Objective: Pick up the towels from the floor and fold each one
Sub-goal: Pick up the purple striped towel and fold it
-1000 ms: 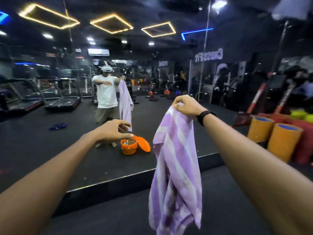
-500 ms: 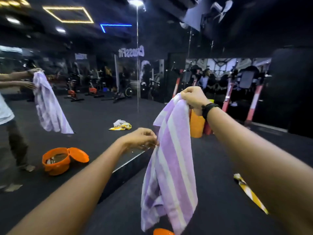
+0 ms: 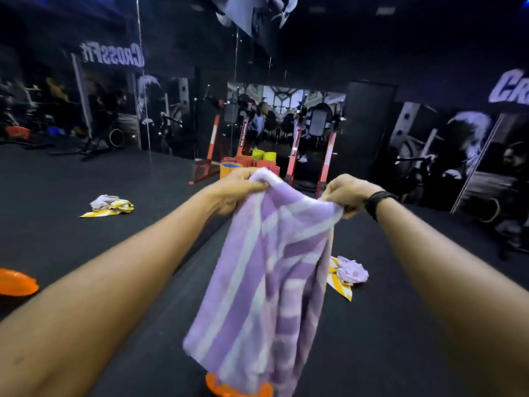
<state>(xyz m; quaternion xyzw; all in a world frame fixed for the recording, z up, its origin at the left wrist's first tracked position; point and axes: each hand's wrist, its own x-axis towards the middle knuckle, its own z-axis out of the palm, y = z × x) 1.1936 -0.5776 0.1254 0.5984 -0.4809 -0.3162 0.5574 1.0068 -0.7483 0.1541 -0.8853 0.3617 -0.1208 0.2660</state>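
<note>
A purple towel with white stripes (image 3: 266,282) hangs in front of me, held by its top edge. My left hand (image 3: 234,190) grips the left top corner and my right hand (image 3: 345,194), with a black band on the wrist, grips the right top corner. The towel hangs spread between them, its lower end blurred. On the black floor to the right lie a crumpled purple towel (image 3: 352,270) and a yellow striped towel (image 3: 339,285), partly hidden behind the held one.
An orange basket rim (image 3: 237,389) shows under the towel's lower end. A mirror wall on the left reflects the floor towels (image 3: 110,206) and an orange lid (image 3: 15,282). Rolled mats (image 3: 249,161) and red racks (image 3: 296,150) stand at the back.
My left hand has taken hold of the towel's other top corner, and the towel is now spread between both hands. My view has turned right, away from the mirror.
</note>
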